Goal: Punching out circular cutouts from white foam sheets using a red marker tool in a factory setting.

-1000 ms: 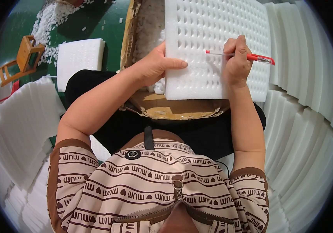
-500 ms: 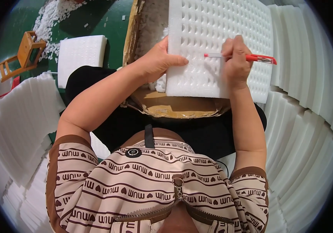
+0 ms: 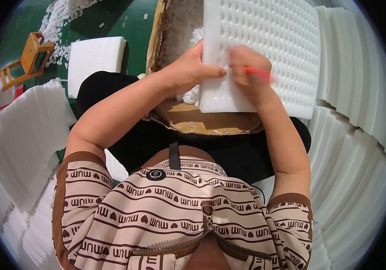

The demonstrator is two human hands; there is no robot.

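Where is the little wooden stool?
In the head view, the small orange-brown wooden stool stands far upper left on the green floor, beside scattered white foam bits and a white foam slab.

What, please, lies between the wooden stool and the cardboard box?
In the head view, a white foam slab lies on the green floor between the wooden stool and the cardboard box.

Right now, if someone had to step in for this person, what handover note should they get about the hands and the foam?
Left hand: grips the left edge of the white perforated foam sheet, thumb on top.
Right hand: fingers closed on a red pen-like tool, tip pressed at the sheet's lower left; motion-blurred.
The sheet lies over an open cardboard box with loose white foam bits inside.
Stacks of white foam sheets stand on both sides.
Done: cannot tell which holes are already poked.
Left: probably the remaining holes.
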